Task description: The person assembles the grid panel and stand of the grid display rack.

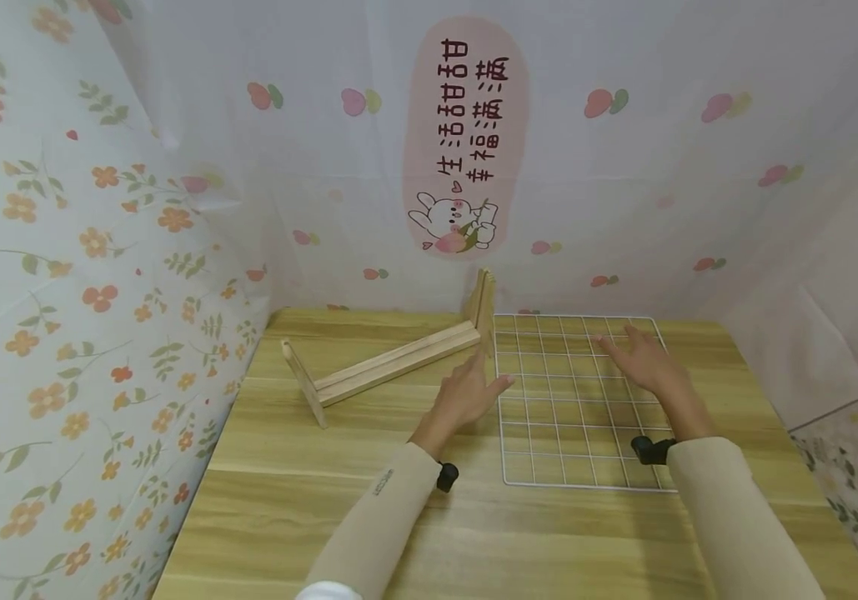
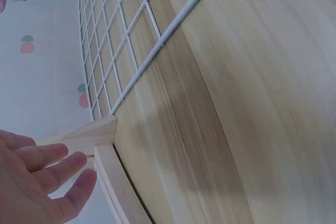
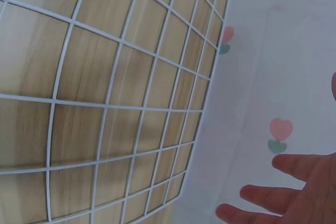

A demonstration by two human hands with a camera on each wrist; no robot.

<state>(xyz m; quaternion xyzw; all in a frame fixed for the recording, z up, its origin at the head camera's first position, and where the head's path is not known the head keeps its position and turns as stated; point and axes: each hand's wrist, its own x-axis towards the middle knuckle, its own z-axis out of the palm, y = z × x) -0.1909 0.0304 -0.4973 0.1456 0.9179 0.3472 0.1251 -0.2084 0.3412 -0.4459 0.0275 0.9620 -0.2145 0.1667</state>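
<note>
We see the left grip [image 1: 466, 393] and right grip [image 1: 646, 360] with fingers extended and apart, clamped on nothing. The wooden frame [image 1: 398, 364] lies mostly to the left of the left grip, one end panel [image 1: 483, 308] just ahead of its fingertips; we cannot tell whether they touch. The wire grid [image 1: 574, 377] lies beneath the right grip and just right of the left one. We judge that neither piece needs holding: the grid lies flat on the counter [image 1: 286, 500], and the frame appears self-supporting.
</note>
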